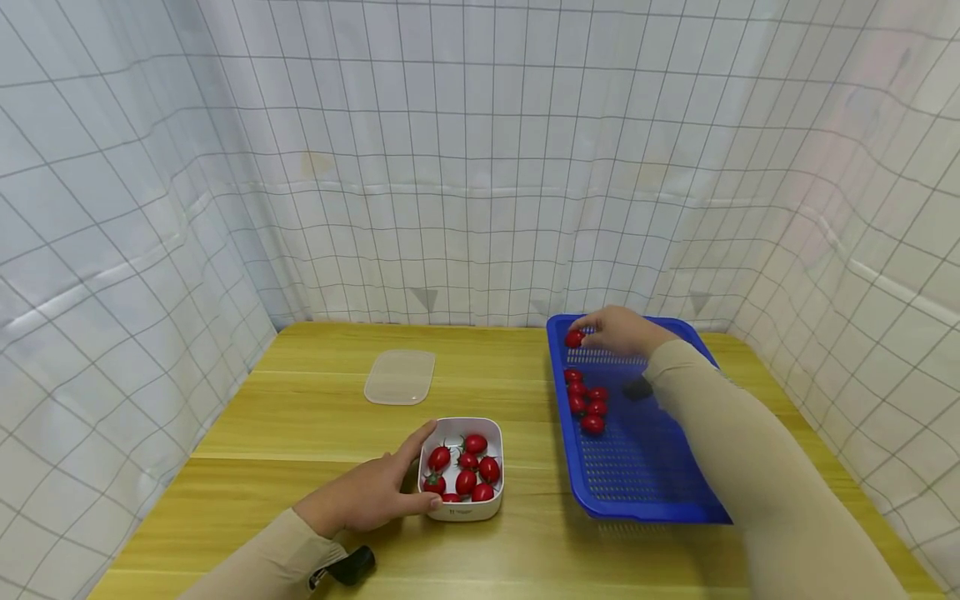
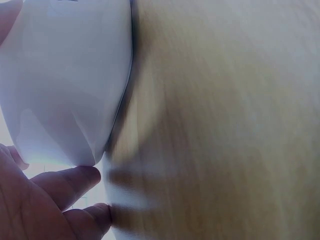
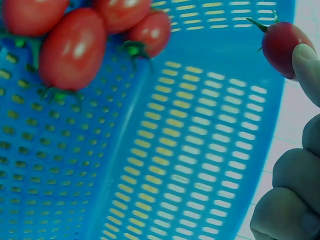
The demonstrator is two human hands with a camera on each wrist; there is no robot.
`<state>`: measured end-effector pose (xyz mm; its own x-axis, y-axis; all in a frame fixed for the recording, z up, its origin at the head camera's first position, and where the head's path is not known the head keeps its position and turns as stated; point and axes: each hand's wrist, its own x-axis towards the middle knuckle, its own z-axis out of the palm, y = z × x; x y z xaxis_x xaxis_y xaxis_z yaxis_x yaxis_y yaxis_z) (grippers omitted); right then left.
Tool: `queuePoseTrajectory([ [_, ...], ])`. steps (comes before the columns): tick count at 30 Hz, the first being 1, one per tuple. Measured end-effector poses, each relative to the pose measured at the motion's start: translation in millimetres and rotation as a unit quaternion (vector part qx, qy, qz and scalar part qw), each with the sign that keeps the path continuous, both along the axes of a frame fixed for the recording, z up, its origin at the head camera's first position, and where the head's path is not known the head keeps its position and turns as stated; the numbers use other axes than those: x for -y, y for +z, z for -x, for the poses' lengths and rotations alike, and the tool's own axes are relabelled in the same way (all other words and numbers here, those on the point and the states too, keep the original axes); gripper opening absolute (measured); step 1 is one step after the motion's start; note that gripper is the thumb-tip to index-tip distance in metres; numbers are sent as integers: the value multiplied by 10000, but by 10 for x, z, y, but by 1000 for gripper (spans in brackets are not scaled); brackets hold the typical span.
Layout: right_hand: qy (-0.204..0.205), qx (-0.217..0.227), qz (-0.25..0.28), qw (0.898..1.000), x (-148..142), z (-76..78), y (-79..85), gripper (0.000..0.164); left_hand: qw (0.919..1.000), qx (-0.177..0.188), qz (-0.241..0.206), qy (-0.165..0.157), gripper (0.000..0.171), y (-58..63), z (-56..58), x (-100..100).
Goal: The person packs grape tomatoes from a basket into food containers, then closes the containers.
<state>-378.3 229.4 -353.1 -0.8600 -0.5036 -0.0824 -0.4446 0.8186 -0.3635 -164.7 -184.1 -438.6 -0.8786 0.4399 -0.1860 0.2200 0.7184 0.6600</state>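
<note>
My bench point(image 1: 487, 367) has a smooth, wood-grained top with a soft sheen. Toward its right edge, the perforated basket point(image 1: 652, 511) looks like shiny plastic; the tomatoes point(image 1: 592, 424) are smooth and glossy. The white box point(image 1: 462, 510) appears smooth plastic; nearer the back edge, the lid point(image 1: 401, 377) looks like translucent plastic. My sleeves point(image 1: 750, 450) are matt cloth.

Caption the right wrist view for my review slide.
Right hand pinching a red tomato near the rim of a blue perforated basket, more tomatoes lying inside.
</note>
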Motion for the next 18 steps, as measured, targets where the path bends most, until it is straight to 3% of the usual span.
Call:
queuePoseTrajectory([
  [9, 152, -138, 130, 9997, 94, -141, 221, 39, 10000, -28, -22, -18, 106, 3, -2, -2],
  [18, 383, -99, 216, 9990, 466, -395, 409, 40, 10000, -61, 32, 19, 106, 7, -10, -10],
])
